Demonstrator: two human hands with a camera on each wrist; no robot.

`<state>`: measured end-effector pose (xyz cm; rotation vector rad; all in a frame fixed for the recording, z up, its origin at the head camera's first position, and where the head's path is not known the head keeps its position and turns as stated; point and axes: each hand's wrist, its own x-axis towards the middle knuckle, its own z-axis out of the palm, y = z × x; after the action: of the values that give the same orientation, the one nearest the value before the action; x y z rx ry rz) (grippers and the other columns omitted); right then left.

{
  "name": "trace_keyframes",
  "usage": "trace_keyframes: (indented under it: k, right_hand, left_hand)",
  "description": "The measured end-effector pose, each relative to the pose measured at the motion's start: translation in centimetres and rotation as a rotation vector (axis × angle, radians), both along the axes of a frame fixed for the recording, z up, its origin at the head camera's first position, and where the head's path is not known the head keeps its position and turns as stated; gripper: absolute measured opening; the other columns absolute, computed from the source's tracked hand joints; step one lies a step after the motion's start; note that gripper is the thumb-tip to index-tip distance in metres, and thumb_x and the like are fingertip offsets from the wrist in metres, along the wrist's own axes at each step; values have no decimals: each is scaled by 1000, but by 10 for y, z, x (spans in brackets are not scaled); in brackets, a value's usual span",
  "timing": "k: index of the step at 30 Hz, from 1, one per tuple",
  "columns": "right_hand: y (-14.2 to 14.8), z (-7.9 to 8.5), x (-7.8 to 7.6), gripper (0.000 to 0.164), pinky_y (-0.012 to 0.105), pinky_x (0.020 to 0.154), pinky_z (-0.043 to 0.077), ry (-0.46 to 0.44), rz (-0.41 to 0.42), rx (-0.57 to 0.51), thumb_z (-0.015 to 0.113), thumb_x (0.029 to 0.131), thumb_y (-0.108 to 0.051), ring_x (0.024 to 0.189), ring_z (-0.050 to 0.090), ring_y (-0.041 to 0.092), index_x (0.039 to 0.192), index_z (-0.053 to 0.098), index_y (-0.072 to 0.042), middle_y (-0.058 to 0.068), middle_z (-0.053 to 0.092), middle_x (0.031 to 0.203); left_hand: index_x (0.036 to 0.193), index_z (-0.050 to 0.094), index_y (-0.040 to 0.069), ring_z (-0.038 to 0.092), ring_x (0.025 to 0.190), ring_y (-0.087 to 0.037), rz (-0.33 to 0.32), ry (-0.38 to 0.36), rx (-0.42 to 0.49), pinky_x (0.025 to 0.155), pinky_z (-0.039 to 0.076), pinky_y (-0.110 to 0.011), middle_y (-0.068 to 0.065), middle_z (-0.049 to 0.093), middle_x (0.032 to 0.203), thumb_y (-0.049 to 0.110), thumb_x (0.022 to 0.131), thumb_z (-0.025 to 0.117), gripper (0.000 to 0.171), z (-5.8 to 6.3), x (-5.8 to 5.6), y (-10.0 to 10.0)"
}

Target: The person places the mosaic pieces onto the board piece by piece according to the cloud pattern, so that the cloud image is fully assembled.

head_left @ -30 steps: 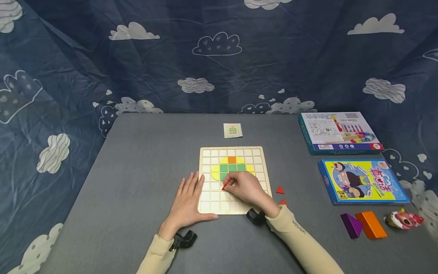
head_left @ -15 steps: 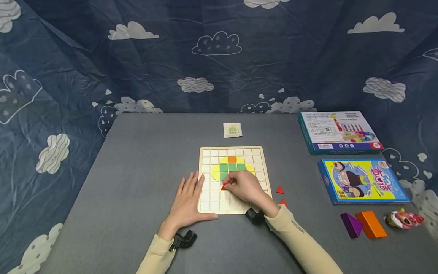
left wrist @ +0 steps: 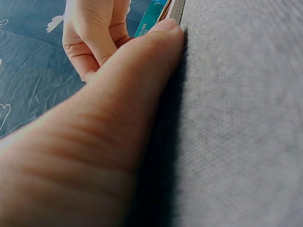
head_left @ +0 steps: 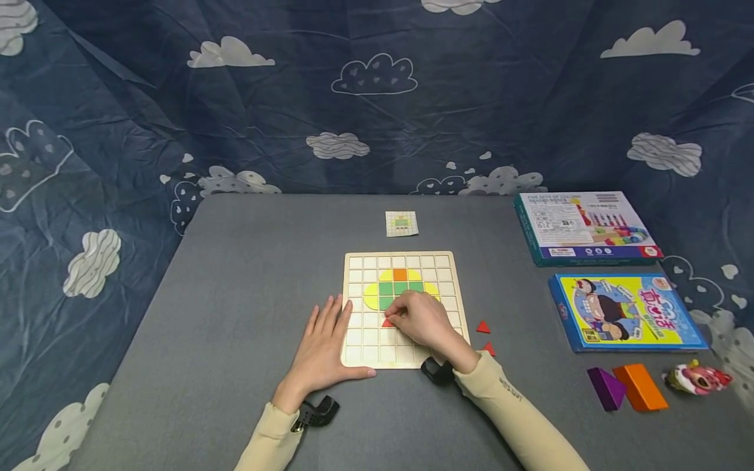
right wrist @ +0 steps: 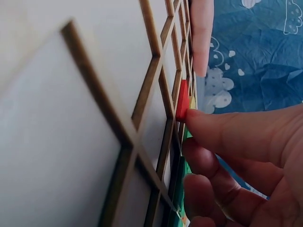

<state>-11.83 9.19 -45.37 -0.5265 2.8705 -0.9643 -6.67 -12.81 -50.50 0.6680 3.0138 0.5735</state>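
A pale wooden grid board (head_left: 355,339) lies on the grey table. My left hand (head_left: 319,356) rests flat beside it, fingers spread along the left edge and thumb at the near edge. With thumb and curled fingers, my right hand (head_left: 424,320) pinches a small red triangle (head_left: 387,323) low over a cell just under the green squares (head_left: 385,296). In the right wrist view the thumb tip meets the edge of the red triangle (right wrist: 182,101), which stands slightly above the grid lines. Yellow rounded pieces (head_left: 370,297) and an orange square (head_left: 400,275) fill other cells; my right hand hides part of the pattern.
Two loose red triangles, the farther triangle (head_left: 483,327) and the nearer triangle (head_left: 489,349), lie right of the board. Behind it is a pattern card (head_left: 402,224). Two boxes (head_left: 589,229), a purple block (head_left: 607,388), an orange block (head_left: 641,387) and a figurine (head_left: 698,378) stand at the right.
The red triangle has settled from a tilted pose to lying flatter at its cell, with my right fingertips shifting slightly on it. My left hand stays in place.
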Motion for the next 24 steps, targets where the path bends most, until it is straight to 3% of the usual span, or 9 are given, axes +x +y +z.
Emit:
trace_keyframes:
  k: [16,24]
  right_hand:
    - [3,3,2,7,31,60,47,-25,3,27,77,79,-11,70,58,10,76,76,-17,-11,62,74]
    - [22,7,10,2,28,58,43,-63,19,21,75,80,-18,63,51,5,82,75,-18,-15,56,69]
  left_hand:
    - [153,11,6,-1,143,-25,1,-4,9,114,-2,-42,-15,8,157,81,66,58,124,1,0,0]
    - [152,12,6,-1,143,-25,1,-5,16,114,-2,-42,-16,9,157,80,66,59,124,1,0,0]
